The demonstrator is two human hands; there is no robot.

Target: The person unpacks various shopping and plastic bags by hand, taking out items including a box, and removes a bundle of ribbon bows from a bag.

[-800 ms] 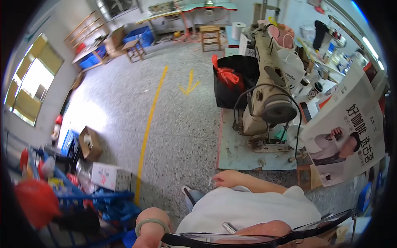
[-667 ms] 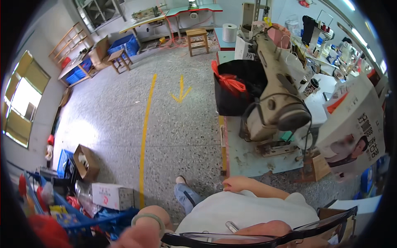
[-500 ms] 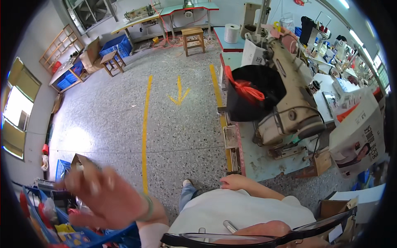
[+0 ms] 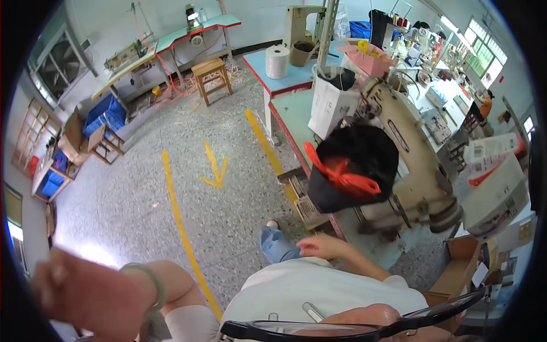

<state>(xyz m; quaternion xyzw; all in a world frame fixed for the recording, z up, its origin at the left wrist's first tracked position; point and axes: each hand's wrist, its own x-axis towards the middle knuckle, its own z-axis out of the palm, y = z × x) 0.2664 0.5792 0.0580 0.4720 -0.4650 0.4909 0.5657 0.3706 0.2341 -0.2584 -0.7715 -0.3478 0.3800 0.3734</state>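
My left hand (image 4: 85, 293) is raised at the lower left, with a pale green bangle (image 4: 157, 285) on its wrist. Motion smears its fingers, and I cannot make out anything held in it. Close in front of my body, my right hand (image 4: 320, 247) is loosely open, and nothing shows in it. It is nearest to the front edge of the sewing machine table (image 4: 373, 245), apart from it. On that table, a black bag-lined bin (image 4: 336, 191) with a knotted red plastic bag (image 4: 347, 175) stands against a beige industrial sewing machine (image 4: 419, 188).
Behind the bin are a white box (image 4: 333, 105) and a large white thread cone (image 4: 277, 61). A cardboard box (image 4: 456, 265) sits at the right. Yellow lines (image 4: 176, 219) mark the speckled floor. Wooden stools (image 4: 211, 77) stand farther off, and a person (image 4: 485, 105) is far right.
The view has turned to the right and moved nearer the table. My left hand has shifted left and down in the picture, and its spread fingers have become a smear. My right hand stays near my body.
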